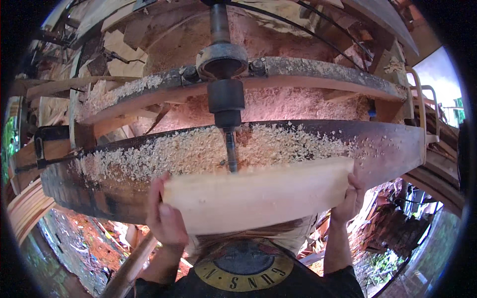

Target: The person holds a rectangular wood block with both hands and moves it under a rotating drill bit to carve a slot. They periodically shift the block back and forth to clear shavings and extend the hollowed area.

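A pale, smooth wooden board (258, 196) is held level across my front. My left hand (166, 213) is closed around its left end, thumb on the top face. At the opposite end my right hand (349, 198) grips the board with bent fingers. Just beyond the board's far edge, a drill bit (231, 151) points down from a dark chuck (226, 102). The bit's tip lies close to that edge; whether they touch I cannot tell. Under the board runs a dark work table (114, 196), strewn with wood shavings (198, 146).
A thick wooden beam (318, 72), dusted with chips, crosses behind the chuck. A black clamp (47, 144) sits at the table's left end. Pinkish sawdust (298, 107) is heaped beyond the table. A round pole (131, 265) slants up at lower left, and a metal frame (422, 99) stands right.
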Tool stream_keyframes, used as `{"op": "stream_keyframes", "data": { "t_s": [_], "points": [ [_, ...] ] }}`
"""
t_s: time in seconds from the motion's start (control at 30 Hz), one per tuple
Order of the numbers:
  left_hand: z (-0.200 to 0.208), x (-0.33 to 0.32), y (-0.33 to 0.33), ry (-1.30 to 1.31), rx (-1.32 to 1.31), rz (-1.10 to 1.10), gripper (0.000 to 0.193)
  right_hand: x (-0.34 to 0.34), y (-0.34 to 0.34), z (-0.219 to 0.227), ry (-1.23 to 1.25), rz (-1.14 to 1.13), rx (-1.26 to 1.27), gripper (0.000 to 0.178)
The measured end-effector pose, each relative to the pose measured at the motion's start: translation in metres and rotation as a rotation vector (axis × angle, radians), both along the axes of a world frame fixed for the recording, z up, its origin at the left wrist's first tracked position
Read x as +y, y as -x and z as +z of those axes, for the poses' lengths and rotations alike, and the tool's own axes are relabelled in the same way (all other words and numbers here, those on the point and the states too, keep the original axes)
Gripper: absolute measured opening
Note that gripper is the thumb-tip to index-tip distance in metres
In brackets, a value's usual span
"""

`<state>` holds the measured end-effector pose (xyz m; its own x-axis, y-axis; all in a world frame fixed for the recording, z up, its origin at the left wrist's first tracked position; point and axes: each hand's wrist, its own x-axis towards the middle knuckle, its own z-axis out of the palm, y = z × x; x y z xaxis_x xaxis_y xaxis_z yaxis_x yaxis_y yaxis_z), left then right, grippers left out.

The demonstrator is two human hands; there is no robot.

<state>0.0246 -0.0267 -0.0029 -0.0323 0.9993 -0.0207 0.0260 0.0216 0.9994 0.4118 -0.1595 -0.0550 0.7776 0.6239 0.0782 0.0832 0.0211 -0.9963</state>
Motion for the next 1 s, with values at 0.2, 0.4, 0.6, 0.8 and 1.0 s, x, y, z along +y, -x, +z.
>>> {"op": "stream_keyframes", "data": {
  "t_s": [0.2,0.4,0.6,0.8,1.0],
  "points": [
    [-0.001,-0.019,0.017,-0.059,0.213,-0.099,0.061,0.009,0.011,0.008,0.025,0.057,-0.03,0.027],
    [0.018,0.025,-0.007,0.066,0.224,-0.003,0.06,0.017,0.018,0.013,0.142,-0.076,-0.063,0.027],
    [0.013,-0.026,0.017,-0.069,0.185,-0.073,0.063,0.005,0.01,0.005,0.031,0.158,-0.112,0.027],
    [0.0,-0.005,0.016,0.006,0.001,0.009,0.066,0.012,0.02,0.004,0.079,0.031,-0.088,0.026],
    [0.007,-0.008,0.02,-0.053,0.066,-0.023,0.059,0.011,0.016,0.003,-0.049,0.047,0.026,0.03]
  ]
}}
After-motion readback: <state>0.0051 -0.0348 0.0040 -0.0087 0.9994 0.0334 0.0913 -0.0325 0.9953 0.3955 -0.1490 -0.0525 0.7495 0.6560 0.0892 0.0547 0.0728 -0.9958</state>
